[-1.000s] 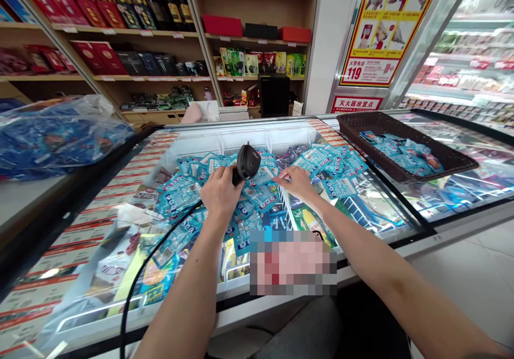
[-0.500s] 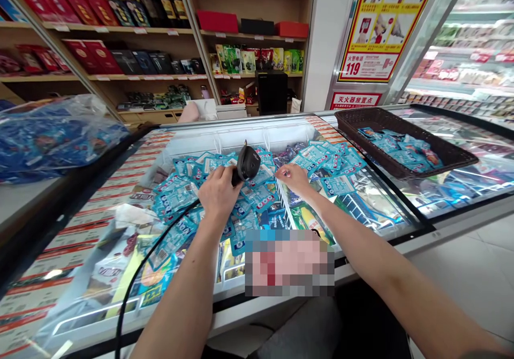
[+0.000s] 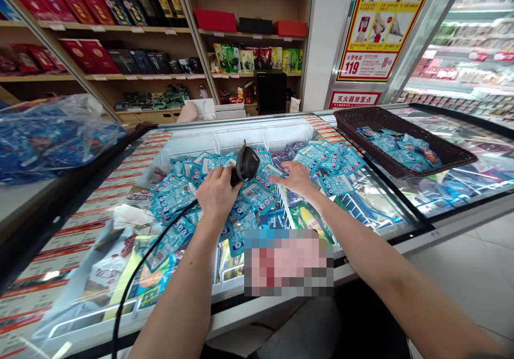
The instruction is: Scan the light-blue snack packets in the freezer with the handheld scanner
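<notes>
My left hand (image 3: 217,190) is wrapped round the handle of a black barcode scanner (image 3: 247,163), its head tilted over the packets. From the scanner a black cable (image 3: 150,252) runs down to the lower left. My right hand (image 3: 297,180) holds nothing, with thumb and fingers apart, just right of a blue packet (image 3: 268,172). Many more flat blue packets (image 3: 172,198) with printed barcodes lie spread over the chest freezer's glass top. Another loose pile of blue packets (image 3: 321,155) lies behind and right of my right hand.
On the right stands a brown woven basket (image 3: 458,158) with several blue packets. A clear bag (image 3: 60,134) full of blue packets sits at the left. Stocked shelves (image 3: 132,78) line the back, and a blurred patch (image 3: 289,262) covers the freezer's front edge.
My right hand's fingers have gone from pinched together to spread apart beside the packets. My left hand and the scanner have stayed nearly in place.
</notes>
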Available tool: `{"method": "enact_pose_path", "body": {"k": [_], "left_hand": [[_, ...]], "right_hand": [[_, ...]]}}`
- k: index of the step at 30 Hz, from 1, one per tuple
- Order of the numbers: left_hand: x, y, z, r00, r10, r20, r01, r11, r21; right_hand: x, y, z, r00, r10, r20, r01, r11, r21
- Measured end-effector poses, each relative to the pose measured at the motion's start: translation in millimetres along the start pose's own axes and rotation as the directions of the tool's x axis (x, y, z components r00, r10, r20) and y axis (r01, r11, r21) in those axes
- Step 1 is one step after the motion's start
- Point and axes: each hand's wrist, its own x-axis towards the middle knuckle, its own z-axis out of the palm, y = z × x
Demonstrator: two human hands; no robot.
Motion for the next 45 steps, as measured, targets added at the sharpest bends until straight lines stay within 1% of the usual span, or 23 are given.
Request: {"method": "enact_pose_path", "body": {"k": [2, 4, 5, 7, 10, 11, 13, 16, 18, 21, 23, 25, 28, 32, 37, 42, 45], "left_hand": [[0.0, 0.2, -0.2, 1.000, 0.006, -0.007, -0.006, 1.000, 0.011], [0.1, 0.3, -0.2, 1.000, 0.007, -0.008, -0.007, 1.000, 0.012], [0.2, 0.3, -0.2, 1.000, 0.005, -0.006, -0.005, 1.000, 0.011], [0.3, 0.3, -0.2, 1.000, 0.002, -0.002, -0.002, 1.000, 0.009], [0.4, 0.0, 0.2, 1.000, 0.005, -0.003, -0.005, 1.000, 0.011], [0.3, -0.2, 0.5, 1.000, 0.006, -0.006, -0.006, 1.000, 0.012], [0.1, -0.6, 1.3, 1.000, 0.012, -0.014, -0.012, 1.000, 0.014], [-0.2, -1.2, 2.2, 0.999, 0.047, -0.018, -0.047, 0.999, 0.009], [-0.1, -1.2, 2.3, 0.997, 0.081, -0.006, -0.081, 0.997, -0.002], [0.1, -0.4, 1.7, 0.993, 0.117, 0.031, -0.116, 0.993, -0.022], [0.2, 0.2, 1.1, 0.988, 0.141, 0.054, -0.139, 0.989, -0.040], [0.1, 0.6, 0.9, 0.983, 0.174, 0.064, -0.170, 0.984, -0.059], [-0.5, 0.1, 1.3, 0.975, 0.211, 0.067, -0.206, 0.975, -0.080], [-1.1, -1.7, 3.7, 0.964, 0.255, 0.078, -0.245, 0.963, -0.112], [-1.6, -3.6, 6.8, 0.945, 0.319, 0.072, -0.305, 0.939, -0.158], [-1.9, -4.3, 8.4, 0.939, 0.334, 0.080, -0.315, 0.930, -0.188], [-2.0, -5.0, 9.4, 0.933, 0.349, 0.084, -0.329, 0.925, -0.188]], "right_hand": [[-2.2, -2.2, 0.4, 1.000, -0.022, 0.007, 0.023, 0.995, -0.095], [-2.8, -1.9, -0.1, 1.000, -0.005, 0.000, 0.005, 0.996, -0.094], [-2.4, -0.8, -0.5, 1.000, 0.014, -0.010, -0.014, 0.998, -0.061], [-0.5, 2.3, -1.4, 0.998, 0.054, -0.028, -0.052, 0.997, 0.064], [3.9, 6.9, -2.3, 0.994, 0.099, -0.051, -0.081, 0.954, 0.290], [5.2, 7.9, -2.6, 0.991, 0.114, -0.072, -0.083, 0.936, 0.342], [7.1, 8.9, -3.9, 0.979, 0.145, -0.141, -0.079, 0.915, 0.396], [7.8, 10.5, -8.9, 0.955, 0.177, -0.239, -0.064, 0.907, 0.416], [7.4, 13.1, -13.7, 0.944, 0.172, -0.283, -0.048, 0.918, 0.395], [7.4, 19.4, -19.6, 0.943, 0.078, -0.322, 0.022, 0.954, 0.298], [8.3, 24.3, -20.6, 0.948, 0.014, -0.319, 0.066, 0.968, 0.241], [9.8, 28.6, -19.2, 0.952, 0.004, -0.305, 0.065, 0.974, 0.217], [11.9, 32.7, -15.3, 0.962, 0.002, -0.272, 0.059, 0.975, 0.216], [13.5, 35.3, -11.4, 0.969, -0.038, -0.244, 0.103, 0.960, 0.261], [15.4, 39.2, -9.1, 0.976, 0.007, -0.219, 0.066, 0.943, 0.325], [17.5, 44.2, -6.4, 0.977, 0.044, -0.210, 0.031, 0.938, 0.345], [20.0, 48.2, -2.6, 0.977, 0.064, -0.206, 0.034, 0.897, 0.441]]}}
